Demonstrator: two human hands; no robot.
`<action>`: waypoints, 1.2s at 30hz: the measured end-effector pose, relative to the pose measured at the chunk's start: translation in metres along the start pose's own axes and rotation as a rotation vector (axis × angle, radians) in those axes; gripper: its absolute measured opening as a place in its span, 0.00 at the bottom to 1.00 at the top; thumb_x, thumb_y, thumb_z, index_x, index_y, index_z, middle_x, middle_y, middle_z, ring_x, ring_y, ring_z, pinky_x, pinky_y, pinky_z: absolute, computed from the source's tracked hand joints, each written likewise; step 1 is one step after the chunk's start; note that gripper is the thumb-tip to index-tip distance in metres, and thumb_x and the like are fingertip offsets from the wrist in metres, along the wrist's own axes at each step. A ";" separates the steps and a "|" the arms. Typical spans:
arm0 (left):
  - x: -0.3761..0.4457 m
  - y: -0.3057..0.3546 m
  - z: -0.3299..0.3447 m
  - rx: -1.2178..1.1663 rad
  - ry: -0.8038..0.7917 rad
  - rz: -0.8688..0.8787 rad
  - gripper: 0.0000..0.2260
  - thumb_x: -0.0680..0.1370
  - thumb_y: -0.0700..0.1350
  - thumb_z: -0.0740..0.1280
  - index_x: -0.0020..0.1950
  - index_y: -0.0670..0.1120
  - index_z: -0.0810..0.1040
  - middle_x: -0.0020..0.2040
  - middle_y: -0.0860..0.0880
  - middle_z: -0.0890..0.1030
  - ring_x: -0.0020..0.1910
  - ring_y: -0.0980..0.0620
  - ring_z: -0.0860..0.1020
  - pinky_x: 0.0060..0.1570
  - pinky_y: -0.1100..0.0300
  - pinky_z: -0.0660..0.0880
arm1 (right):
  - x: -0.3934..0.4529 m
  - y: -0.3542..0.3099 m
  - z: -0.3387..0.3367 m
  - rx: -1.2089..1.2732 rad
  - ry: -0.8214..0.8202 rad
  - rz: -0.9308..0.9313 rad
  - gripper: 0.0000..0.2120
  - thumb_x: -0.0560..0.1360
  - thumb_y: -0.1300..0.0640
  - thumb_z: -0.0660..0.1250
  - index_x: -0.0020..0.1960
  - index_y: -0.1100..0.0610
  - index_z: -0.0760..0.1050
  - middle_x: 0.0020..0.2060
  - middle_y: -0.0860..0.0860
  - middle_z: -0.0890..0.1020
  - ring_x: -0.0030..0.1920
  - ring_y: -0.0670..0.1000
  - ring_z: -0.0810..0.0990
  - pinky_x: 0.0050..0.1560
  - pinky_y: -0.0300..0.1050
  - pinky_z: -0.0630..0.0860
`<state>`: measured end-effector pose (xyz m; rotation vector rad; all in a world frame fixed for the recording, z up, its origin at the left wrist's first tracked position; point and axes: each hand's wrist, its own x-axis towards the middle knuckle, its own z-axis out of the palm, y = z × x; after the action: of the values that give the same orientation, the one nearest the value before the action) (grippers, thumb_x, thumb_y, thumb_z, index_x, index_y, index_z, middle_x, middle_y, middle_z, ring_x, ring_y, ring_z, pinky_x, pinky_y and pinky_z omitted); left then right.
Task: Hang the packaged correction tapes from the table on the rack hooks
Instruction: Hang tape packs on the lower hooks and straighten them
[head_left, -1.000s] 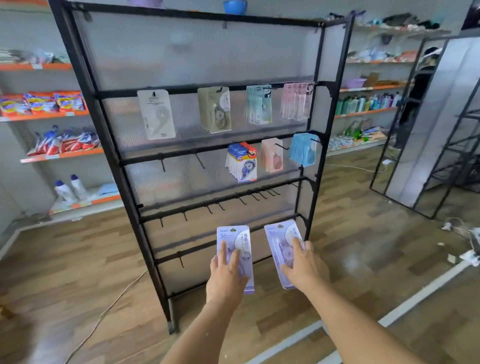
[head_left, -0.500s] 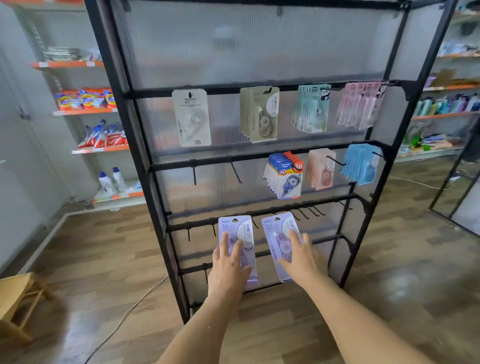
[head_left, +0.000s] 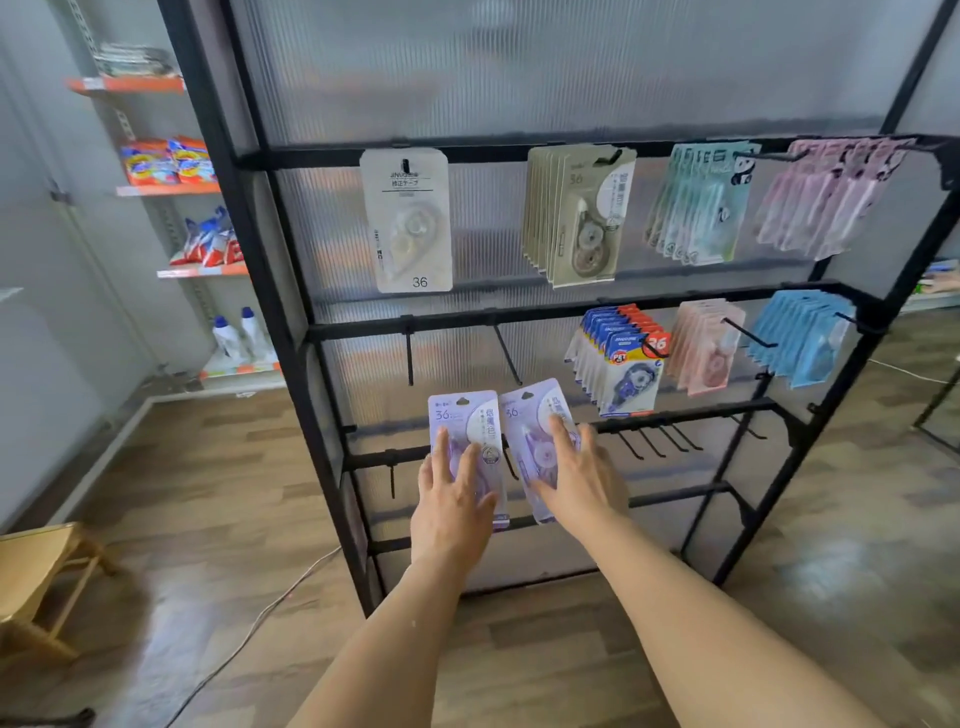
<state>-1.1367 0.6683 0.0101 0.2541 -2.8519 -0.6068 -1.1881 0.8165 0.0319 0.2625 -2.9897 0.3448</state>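
Before the black rack, seen from the head camera, each hand carries one purple correction-tape pack upright in front of the lower rails. The left hand grasps the left pack from below, fingers lying up its face and the thumb apparently behind. The right hand holds the right pack the same way, though that pack tilts a little to the right. Both packs stand with their long axes vertical, hang holes at the top, well above the fingers.

Two empty hooks jut from the middle rail just above the packs, left of the blue-and-red packs already hanging. The coming move likely turns on this: each hang hole sits just below a hook tip, the left pack nearly under the left hook and the right pack under the slanted hook, so each hand is nearest its own hook.

Compared with half a second ago, the packs have risen from the third rail towards the middle rail, and the rack fills more of the view.
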 end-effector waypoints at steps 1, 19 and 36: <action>0.004 0.003 0.002 -0.005 0.009 -0.011 0.24 0.81 0.53 0.61 0.76 0.56 0.56 0.79 0.52 0.39 0.77 0.47 0.47 0.58 0.51 0.77 | 0.007 0.000 0.001 0.001 -0.004 -0.009 0.38 0.76 0.44 0.67 0.77 0.47 0.48 0.69 0.56 0.60 0.61 0.57 0.71 0.42 0.44 0.68; 0.043 0.019 0.024 -0.006 0.052 0.000 0.25 0.82 0.54 0.60 0.77 0.56 0.56 0.79 0.52 0.39 0.77 0.46 0.47 0.59 0.50 0.77 | 0.072 0.009 0.028 0.075 -0.014 -0.071 0.36 0.78 0.52 0.66 0.78 0.48 0.48 0.72 0.58 0.58 0.62 0.57 0.72 0.52 0.46 0.75; 0.052 0.039 0.063 -0.016 0.078 0.106 0.29 0.78 0.53 0.67 0.77 0.54 0.61 0.80 0.47 0.47 0.74 0.42 0.55 0.54 0.50 0.79 | 0.075 0.017 0.035 0.348 0.146 -0.140 0.26 0.80 0.59 0.60 0.76 0.51 0.60 0.66 0.54 0.71 0.54 0.58 0.78 0.46 0.53 0.78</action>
<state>-1.2066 0.7161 -0.0211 0.1208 -2.7637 -0.5847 -1.2683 0.8124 0.0054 0.4545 -2.7343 0.8299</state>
